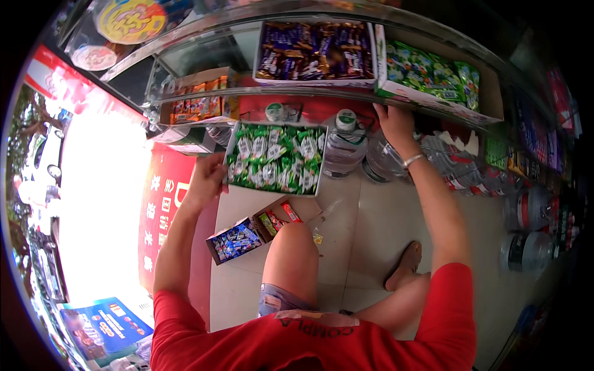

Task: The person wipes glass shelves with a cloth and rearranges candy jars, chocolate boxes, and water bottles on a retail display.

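My left hand (209, 178) is closed on the left side of a white box (275, 190) filled with green-wrapped candies (272, 157). The box is tilted up toward me in front of the lower shelf. My right hand (396, 125) is raised to the edge of the glass shelf (346, 94), just under a box of green snack packets (433, 74). Its thumb and fingers look apart and appear to touch that edge; the fingertips are partly hidden.
A box of purple-wrapped bars (315, 51) and a box of orange packets (201, 99) sit on the shelves. Large water bottles (344, 145) stand below. Near my knee on the floor lie a box of blue packets (235, 241) and an opened carton (281, 216).
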Motion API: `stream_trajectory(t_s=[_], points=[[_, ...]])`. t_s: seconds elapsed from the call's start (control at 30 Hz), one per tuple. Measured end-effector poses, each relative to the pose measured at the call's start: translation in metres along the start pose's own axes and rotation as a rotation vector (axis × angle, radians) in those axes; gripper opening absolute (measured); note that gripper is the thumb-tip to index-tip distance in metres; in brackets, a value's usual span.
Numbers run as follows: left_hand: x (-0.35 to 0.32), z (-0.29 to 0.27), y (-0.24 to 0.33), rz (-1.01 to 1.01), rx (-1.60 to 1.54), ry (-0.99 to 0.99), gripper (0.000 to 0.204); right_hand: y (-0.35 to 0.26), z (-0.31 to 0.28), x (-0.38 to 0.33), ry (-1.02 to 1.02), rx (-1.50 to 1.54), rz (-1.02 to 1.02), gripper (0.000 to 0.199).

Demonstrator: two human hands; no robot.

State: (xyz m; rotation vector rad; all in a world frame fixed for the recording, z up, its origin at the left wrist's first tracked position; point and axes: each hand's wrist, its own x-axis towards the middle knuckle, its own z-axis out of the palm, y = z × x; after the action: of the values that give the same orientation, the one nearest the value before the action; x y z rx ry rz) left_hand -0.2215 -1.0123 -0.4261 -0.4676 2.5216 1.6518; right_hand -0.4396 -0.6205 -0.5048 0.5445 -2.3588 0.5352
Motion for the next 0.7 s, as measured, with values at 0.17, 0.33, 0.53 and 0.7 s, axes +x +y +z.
stream_trajectory(t_s=[0.17, 0.33, 0.53, 0.7], points=[[-0.059, -0.027, -0.023, -0.131, -0.048, 0.097, 0.027, -0.069, 0.051, 0.042, -0.108, 0.084, 0.024, 0.032], [-0.096, -0.049, -0.049, -0.18, -0.071, 0.184, 0.028, -0.154, 0.117, 0.068, -0.279, 0.444, -0.03, 0.031], [-0.106, -0.059, -0.055, -0.182, -0.073, 0.198, 0.03, -0.2, 0.11, 0.065, -0.53, 0.708, -0.47, 0.021], [-0.093, -0.057, -0.044, -0.152, -0.098, 0.197, 0.029, -0.135, 0.061, 0.047, -0.62, 0.779, -0.422, 0.017]])
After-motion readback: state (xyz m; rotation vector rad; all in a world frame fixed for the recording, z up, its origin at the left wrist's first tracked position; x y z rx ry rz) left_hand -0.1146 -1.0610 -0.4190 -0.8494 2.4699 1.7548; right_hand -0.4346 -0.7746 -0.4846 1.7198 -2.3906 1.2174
